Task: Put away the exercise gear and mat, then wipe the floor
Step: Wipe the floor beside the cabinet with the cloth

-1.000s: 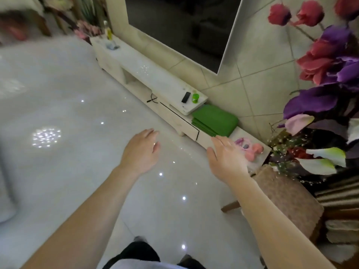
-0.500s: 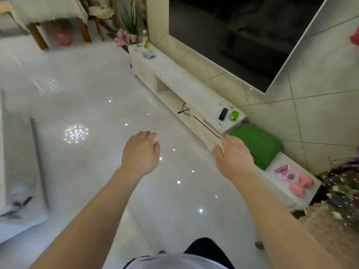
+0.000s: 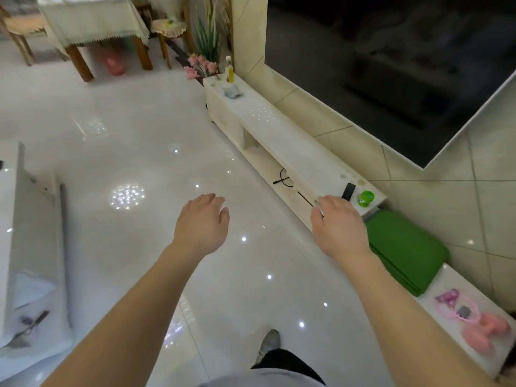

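Single wide-angle view from the person's head, looking forward and down.

The lens sits above and behind the left hand (image 3: pixel 202 223) and right hand (image 3: pixel 339 226), which land near mid-frame, with a shoe (image 3: pixel 269 343) close to the bottom edge. The body is near and the room farther off. The view faces along the glossy floor (image 3: pixel 139 129) toward a clothed table (image 3: pixel 92 20) at the top left. The low white TV bench (image 3: pixel 279 135) and dark screen (image 3: pixel 391 65) run diagonally down the right side, and the green mat (image 3: pixel 405 247) shows just right of the right hand.
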